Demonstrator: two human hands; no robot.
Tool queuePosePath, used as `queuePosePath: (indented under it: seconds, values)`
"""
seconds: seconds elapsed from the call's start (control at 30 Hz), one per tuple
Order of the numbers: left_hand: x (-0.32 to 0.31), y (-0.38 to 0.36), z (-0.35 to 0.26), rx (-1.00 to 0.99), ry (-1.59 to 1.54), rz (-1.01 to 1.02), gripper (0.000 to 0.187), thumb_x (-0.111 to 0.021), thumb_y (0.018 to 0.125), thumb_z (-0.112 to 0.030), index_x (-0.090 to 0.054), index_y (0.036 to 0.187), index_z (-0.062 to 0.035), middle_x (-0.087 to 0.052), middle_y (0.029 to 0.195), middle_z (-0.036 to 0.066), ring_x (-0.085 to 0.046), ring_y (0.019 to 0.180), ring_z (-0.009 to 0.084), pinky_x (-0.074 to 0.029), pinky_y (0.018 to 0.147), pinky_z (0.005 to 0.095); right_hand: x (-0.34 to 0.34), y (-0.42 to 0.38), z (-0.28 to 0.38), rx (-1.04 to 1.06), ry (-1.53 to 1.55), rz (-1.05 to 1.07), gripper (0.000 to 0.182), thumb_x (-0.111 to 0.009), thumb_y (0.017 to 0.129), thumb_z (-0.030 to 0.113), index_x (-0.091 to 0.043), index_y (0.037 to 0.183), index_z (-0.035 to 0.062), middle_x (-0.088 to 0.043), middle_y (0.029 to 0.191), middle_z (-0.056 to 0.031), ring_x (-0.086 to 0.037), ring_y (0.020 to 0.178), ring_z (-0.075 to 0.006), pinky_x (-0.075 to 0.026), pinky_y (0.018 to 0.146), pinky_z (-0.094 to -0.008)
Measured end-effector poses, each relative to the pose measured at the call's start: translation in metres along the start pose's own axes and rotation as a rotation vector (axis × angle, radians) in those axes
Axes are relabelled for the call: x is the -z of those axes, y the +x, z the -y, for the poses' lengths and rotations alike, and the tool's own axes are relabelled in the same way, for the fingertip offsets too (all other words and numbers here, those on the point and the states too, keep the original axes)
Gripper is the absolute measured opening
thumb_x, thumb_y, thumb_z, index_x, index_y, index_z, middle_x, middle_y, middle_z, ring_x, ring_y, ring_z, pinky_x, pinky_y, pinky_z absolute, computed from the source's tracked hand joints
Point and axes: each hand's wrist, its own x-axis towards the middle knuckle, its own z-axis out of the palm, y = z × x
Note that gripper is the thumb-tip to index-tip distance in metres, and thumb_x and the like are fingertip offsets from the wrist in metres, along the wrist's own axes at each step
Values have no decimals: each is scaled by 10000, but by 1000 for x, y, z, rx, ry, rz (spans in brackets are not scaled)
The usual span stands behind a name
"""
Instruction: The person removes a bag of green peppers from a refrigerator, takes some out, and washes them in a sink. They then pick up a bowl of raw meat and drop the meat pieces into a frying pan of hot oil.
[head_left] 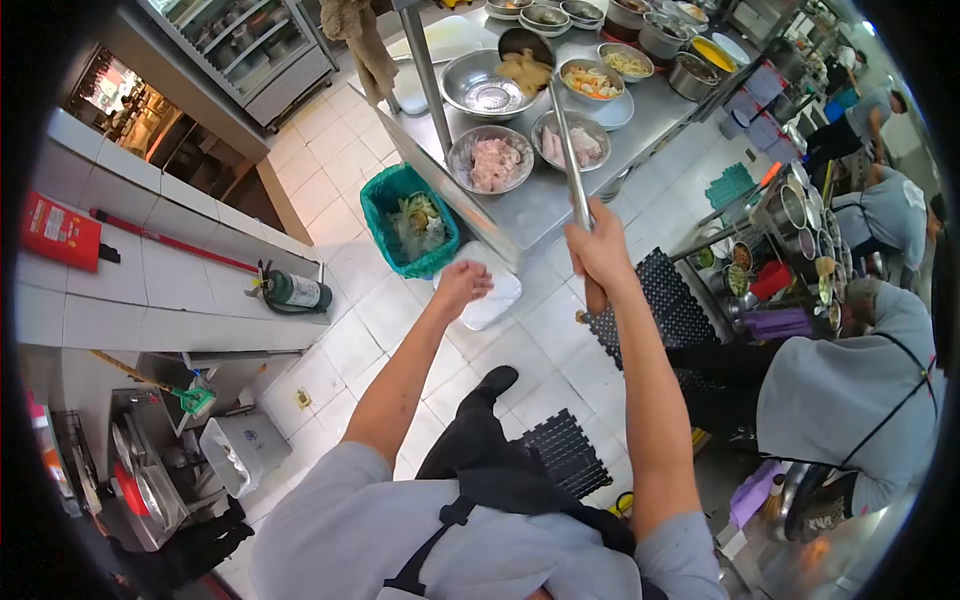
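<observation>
My right hand [600, 250] grips the wooden end of a long-handled ladle [571, 160]. Pale yellowish food [525, 72] shows at the ladle's dark scoop, above the right side of a wide metal bowl [462, 84]. Whether the food is touching the bowl cannot be made out. My left hand [463, 288] hangs in the air with nothing in it, fingers loosely bent and apart, near a bin lined with a green bag [440, 262]. Two metal bowls of pale pink raw meat, one on the left [495, 163] and one on the right [575, 142], sit on the steel table's near end.
More bowls of food, including one of cut vegetables [592, 80], crowd the steel table [540, 215]. Black mats [655, 300] lie on the tiled floor. Several people in grey shirts [850, 390] work at the right. A fire extinguisher [298, 292] stands left.
</observation>
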Motion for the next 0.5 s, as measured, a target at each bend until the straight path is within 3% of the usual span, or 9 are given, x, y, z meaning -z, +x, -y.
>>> queuePosePath:
  seconds: [0.13,0.2,0.3,0.37,0.4,0.5]
  values:
    - [-9,23,-52,-69,-248,66,105,-575,949,-134,-614,1028,-77,-665,966,94,-669,902,240,-533,804,372,-25,73,-29,256,-437,-234,454,-572,805,66,-523,1243,-40,-584,675,-205,-597,600,-379,-505,621,-446]
    - [-16,26,-67,-49,-278,101,100,-579,947,-126,-615,1028,-78,-663,969,94,-668,912,248,-536,818,387,-27,78,-27,311,-463,-337,484,-590,795,77,-518,1259,-40,-594,736,-245,-603,703,-430,-505,712,-461]
    - [-50,33,-72,34,-283,213,101,-601,935,-115,-617,1021,-64,-664,961,98,-669,906,257,-545,817,404,-5,20,-23,215,-267,-309,484,-587,799,86,-530,1265,-37,-600,760,-225,-619,699,-359,-506,686,-426]
    - [-82,46,-74,81,-266,282,104,-620,921,-106,-621,1010,-52,-666,957,105,-667,894,255,-549,815,410,13,-52,-23,-65,-105,-243,493,-580,804,80,-534,1280,-35,-610,811,-187,-618,713,-247,-503,659,-367]
    - [-96,58,-73,97,-329,301,88,-612,927,-114,-620,982,-45,-665,938,107,-664,869,247,-549,803,402,23,-85,-68,73,-155,-294,507,-570,811,57,-526,1309,-30,-596,796,-116,-577,643,-150,-479,557,-320]
    - [-129,113,-64,107,-544,363,114,-599,933,-139,-623,906,-31,-661,876,113,-654,809,238,-545,787,382,32,-229,-91,-253,-27,-351,526,-570,809,39,-531,1331,-19,-630,953,-80,-571,695,-110,-477,609,-265]
